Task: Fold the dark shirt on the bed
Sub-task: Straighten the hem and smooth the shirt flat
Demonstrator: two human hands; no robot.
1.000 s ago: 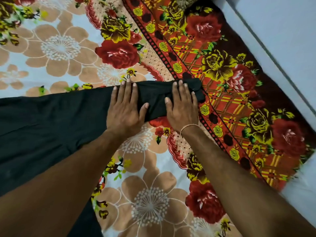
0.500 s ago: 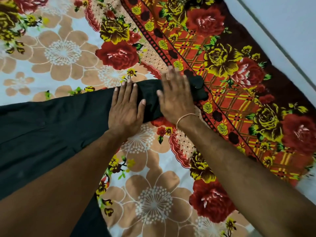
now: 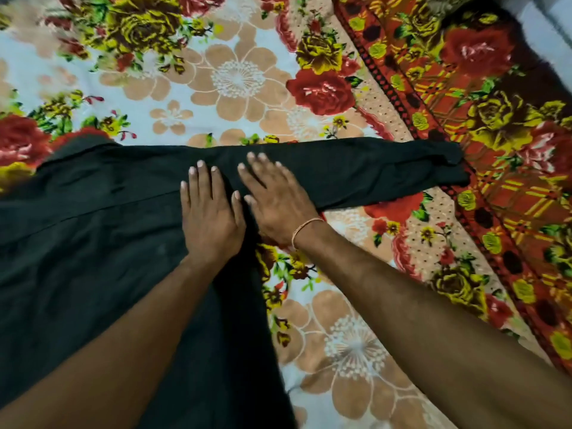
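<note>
The dark shirt point(image 3: 93, 236) lies flat on the flowered bed sheet point(image 3: 235, 82), its body filling the left and lower middle of the view. One long sleeve point(image 3: 371, 171) stretches out to the right, its cuff reaching the red patterned border. My left hand point(image 3: 210, 215) lies palm down with straight fingers on the shirt where the sleeve joins the body. Beside it, my right hand point(image 3: 275, 196) presses flat on the near end of the sleeve, fingers spread. A thin band circles the right wrist. My forearms cover part of the shirt's lower body.
A red and yellow patterned border point(image 3: 483, 125) of the sheet runs diagonally along the right. Beyond it, at the top right corner, shows a pale strip at the bed's edge point(image 3: 554, 23). Bare sheet lies above the shirt and to the lower right.
Both hands have slid left along the sleeve from near the cuff to the shoulder end. More of the sleeve and the shirt's body now shows as the view shifted left.
</note>
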